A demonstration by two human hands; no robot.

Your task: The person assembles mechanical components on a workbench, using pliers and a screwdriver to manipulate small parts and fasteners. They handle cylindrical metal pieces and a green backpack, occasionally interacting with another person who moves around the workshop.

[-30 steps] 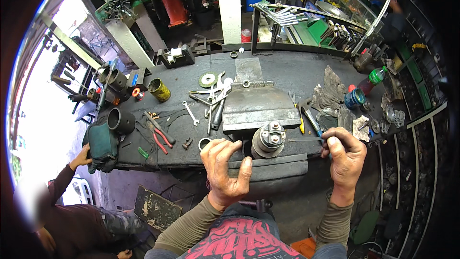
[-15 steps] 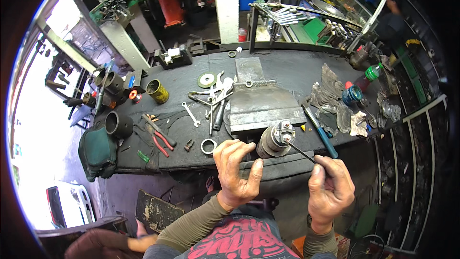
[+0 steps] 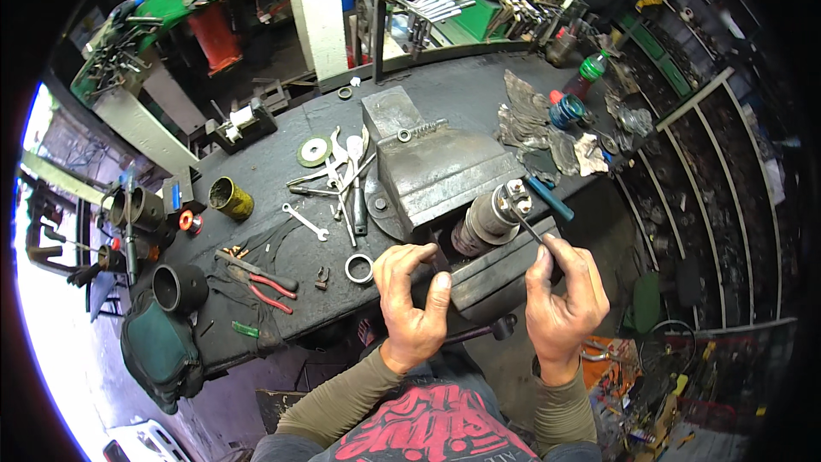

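A grey metal cylinder (image 3: 486,224) with bolt terminals on its end stands tilted between the jaws of the bench vise (image 3: 449,173). Between thumb and fingers, my right hand (image 3: 566,298) pinches a thin dark rod (image 3: 531,228), whose far end reaches the terminals. To the left of the cylinder, close by the vise's front jaw, my left hand (image 3: 410,306) is curled loosely, thumb apart from the fingers. Nothing shows in it. Just left of that hand a metal ring (image 3: 359,269) lies on the bench.
Left on the dark bench (image 3: 265,173) lie red-handled pliers (image 3: 272,291), a wrench (image 3: 306,221), a yellow-rimmed tin (image 3: 231,198) and a black cup (image 3: 180,288). A blue-handled tool (image 3: 549,198) rests behind the cylinder. Crumpled rags (image 3: 526,124) and a green-capped bottle (image 3: 588,73) are further right.
The view has turned rightward, so the bench appears shifted left and tilted. Both hands keep nearly the same pose, and the rod is still at the cylinder's terminals.
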